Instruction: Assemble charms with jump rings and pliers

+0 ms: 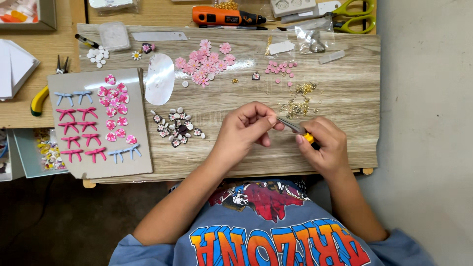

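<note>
Blue printed shirt (266, 236) near; both hands work above the wood board (345, 98).
Right hand (322, 144) grasps yellow-handled pliers (297, 129); left hand (245, 130) pinches their tip; clear packet (309, 39) far right.

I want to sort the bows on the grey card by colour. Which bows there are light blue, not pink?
Two pairs on the grey card: the light blue bows at its top left and those at its bottom right. All bows between them are pink.

Cardboard sheet (98, 123) with bows lies at the board's (345, 143) left edge; flower pile (204, 64) near its far edge; rotary tool (224, 16) and scissors (352, 15) beyond it.
</note>
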